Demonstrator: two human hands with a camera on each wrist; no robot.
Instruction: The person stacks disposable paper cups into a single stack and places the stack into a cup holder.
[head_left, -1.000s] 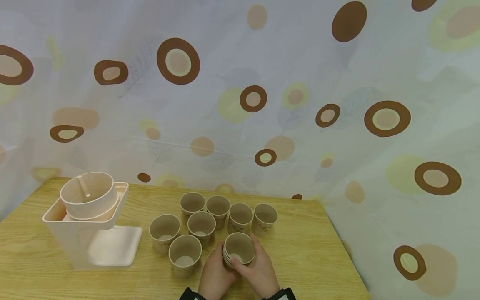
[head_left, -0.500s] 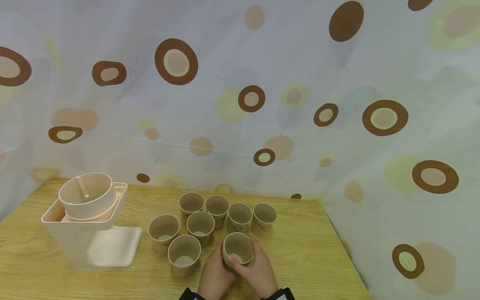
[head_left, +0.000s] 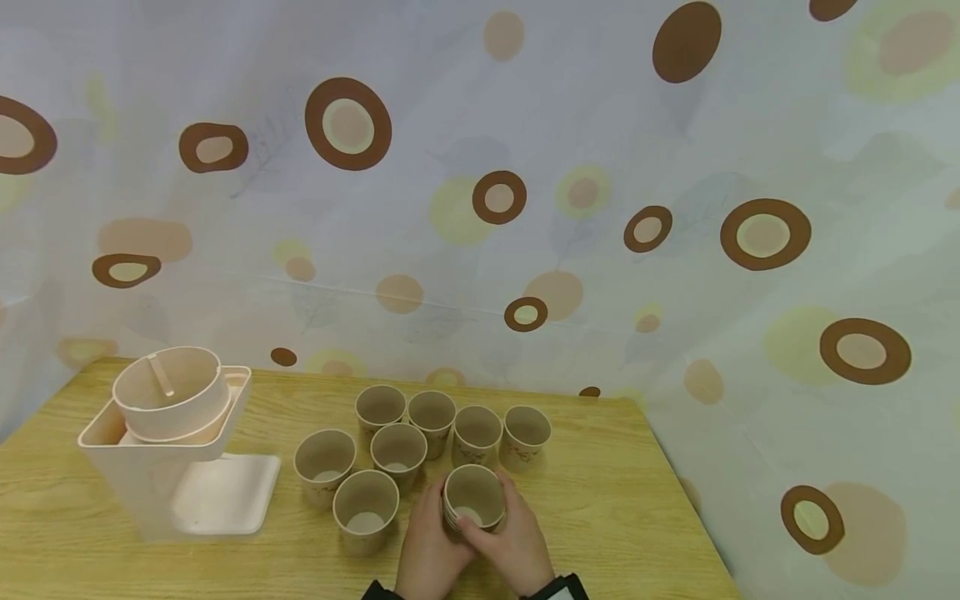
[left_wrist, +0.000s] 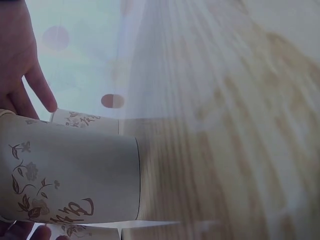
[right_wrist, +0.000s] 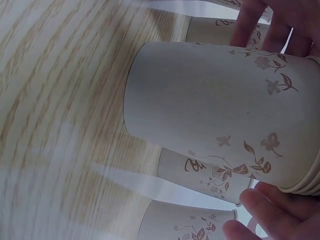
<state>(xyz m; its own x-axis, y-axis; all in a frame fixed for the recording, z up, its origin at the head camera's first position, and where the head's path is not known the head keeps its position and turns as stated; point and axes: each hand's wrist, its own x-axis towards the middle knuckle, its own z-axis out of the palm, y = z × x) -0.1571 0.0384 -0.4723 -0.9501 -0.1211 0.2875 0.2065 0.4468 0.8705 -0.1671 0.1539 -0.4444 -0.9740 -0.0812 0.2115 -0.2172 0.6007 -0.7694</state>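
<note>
Both hands grip one short stack of paper cups [head_left: 474,493] near the front of the table. The left hand [head_left: 432,546] wraps the stack's left side, and the right hand [head_left: 519,546] holds its right side with the thumb over the near rim. Several layered rims show at the edge. In the left wrist view the paper cup stack [left_wrist: 75,172] bears a brown floral print. From the right wrist view the same stack [right_wrist: 210,95] has its base close to the wooden surface. Several single cups [head_left: 366,512] stand upright just beyond and to the left of the hands.
At the left stands a pale plastic container [head_left: 142,483] with a round, bowl-like piece [head_left: 172,417] in its top and a flat tray [head_left: 228,500] at its foot. A patterned sheet [head_left: 420,233] hangs behind the wooden table [head_left: 607,500].
</note>
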